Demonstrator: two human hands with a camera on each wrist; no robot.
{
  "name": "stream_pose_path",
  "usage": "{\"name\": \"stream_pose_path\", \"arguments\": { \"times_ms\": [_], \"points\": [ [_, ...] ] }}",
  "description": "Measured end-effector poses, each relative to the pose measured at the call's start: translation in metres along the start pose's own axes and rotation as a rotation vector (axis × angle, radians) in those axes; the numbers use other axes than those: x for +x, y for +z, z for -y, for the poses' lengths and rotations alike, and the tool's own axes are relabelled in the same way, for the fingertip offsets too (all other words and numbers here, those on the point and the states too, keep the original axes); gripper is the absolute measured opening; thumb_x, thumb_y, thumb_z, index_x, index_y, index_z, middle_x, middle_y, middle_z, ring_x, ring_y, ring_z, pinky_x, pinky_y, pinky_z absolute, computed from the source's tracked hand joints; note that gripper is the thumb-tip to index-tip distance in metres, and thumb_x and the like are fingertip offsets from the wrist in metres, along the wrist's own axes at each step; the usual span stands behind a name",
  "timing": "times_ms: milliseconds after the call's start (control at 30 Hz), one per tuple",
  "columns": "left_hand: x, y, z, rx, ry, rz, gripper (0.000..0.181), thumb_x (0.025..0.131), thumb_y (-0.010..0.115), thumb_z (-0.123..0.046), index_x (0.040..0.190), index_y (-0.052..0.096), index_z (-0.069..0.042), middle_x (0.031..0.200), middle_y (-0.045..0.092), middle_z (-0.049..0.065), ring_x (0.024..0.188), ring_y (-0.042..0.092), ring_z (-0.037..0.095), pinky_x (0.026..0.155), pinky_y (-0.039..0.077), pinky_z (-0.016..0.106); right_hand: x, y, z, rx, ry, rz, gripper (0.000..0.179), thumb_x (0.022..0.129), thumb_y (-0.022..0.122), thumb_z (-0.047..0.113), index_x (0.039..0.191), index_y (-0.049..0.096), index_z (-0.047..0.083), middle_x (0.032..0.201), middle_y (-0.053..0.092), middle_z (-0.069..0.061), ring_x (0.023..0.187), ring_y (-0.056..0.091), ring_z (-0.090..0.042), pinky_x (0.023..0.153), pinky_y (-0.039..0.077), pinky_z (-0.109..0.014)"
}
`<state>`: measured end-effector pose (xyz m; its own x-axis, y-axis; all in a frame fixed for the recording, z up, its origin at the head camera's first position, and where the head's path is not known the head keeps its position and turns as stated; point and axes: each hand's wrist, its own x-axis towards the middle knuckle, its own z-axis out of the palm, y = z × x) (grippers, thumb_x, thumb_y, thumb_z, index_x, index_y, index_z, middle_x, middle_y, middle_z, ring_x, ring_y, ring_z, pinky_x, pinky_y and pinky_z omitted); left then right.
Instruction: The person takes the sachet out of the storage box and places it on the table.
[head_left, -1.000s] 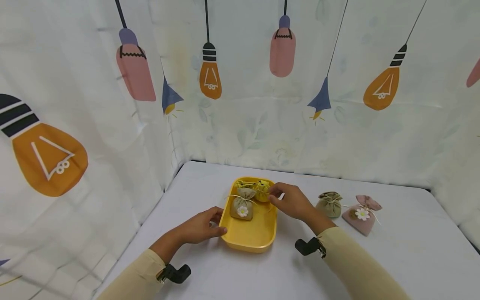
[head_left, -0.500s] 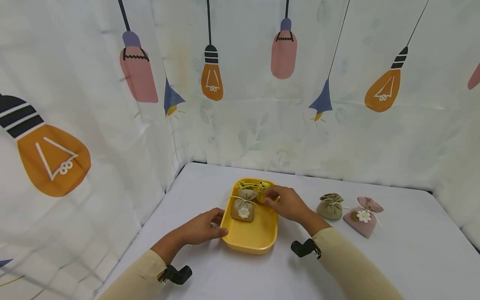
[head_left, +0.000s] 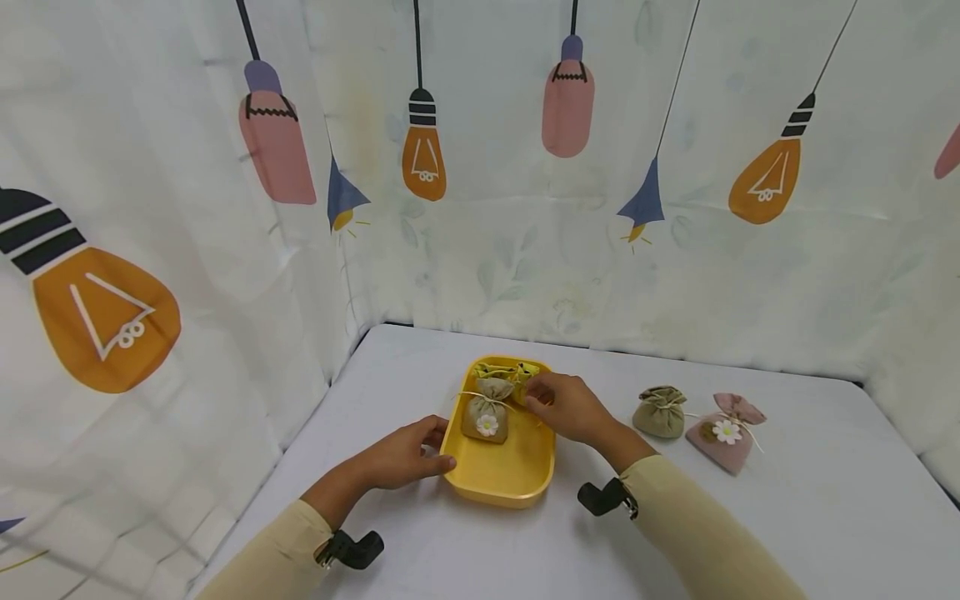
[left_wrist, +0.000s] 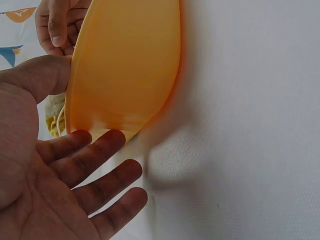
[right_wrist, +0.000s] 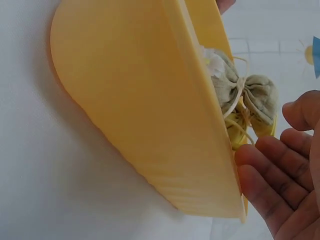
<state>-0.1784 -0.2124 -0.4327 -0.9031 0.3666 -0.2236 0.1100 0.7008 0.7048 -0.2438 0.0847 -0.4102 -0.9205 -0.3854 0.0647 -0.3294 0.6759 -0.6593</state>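
A yellow plastic tray rests on the table with small drawstring pouches in its far half. The grey-green pouch bears a white flower. Behind it are yellow pouches, partly hidden by the grey-green one and by my right hand. My left hand steadies the tray's left side. In the left wrist view its thumb touches the rim and its spread fingertips meet the outer wall. My right hand reaches over the right rim beside a yellow pouch. In the right wrist view its thumb stands apart from the loosely bent fingers.
Right of the tray lie an olive pouch and a pink pouch with a white flower. A white cloth covers the table. Printed curtains hang along its left and back sides.
My right hand has moved slightly left, further over the tray's far right part. My left hand and the tray stay in place relative to the table, while the head view shifted slightly.
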Motion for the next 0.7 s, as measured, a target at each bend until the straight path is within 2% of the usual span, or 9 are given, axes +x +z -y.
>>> {"name": "stream_pose_path", "arguments": {
  "times_ms": [367,567,700],
  "points": [
    [0.001,0.001,0.001,-0.014,-0.007,0.007,0.057,0.094,0.074,-0.039,0.140,0.053,-0.012,0.128,0.064,0.003,0.117,0.060,0.025,0.099,0.051,0.052,0.006,0.007,0.006,-0.012,-0.013,0.055,0.028,0.098,0.072,0.025,0.123,0.070,0.014,0.107,0.071,0.004,0.098,0.066,-0.016,0.082,0.058,-0.035],
    [0.001,0.000,0.001,-0.015,-0.004,0.005,0.058,0.094,0.074,-0.039,0.140,0.053,-0.012,0.128,0.064,0.003,0.119,0.059,0.026,0.101,0.050,0.053,0.011,0.011,0.009,-0.044,-0.013,0.070,0.037,0.098,0.071,0.025,0.131,0.067,0.007,0.112,0.073,-0.001,0.101,0.068,-0.017,0.084,0.059,-0.034],
    [0.001,0.000,0.001,-0.024,0.000,0.010,0.058,0.094,0.074,-0.039,0.140,0.052,-0.011,0.128,0.064,0.003,0.119,0.058,0.025,0.101,0.049,0.054,0.013,0.012,0.012,-0.051,-0.022,0.073,0.038,0.098,0.071,0.024,0.130,0.067,0.004,0.111,0.073,-0.002,0.100,0.069,-0.017,0.083,0.059,-0.033]
  ]
}}
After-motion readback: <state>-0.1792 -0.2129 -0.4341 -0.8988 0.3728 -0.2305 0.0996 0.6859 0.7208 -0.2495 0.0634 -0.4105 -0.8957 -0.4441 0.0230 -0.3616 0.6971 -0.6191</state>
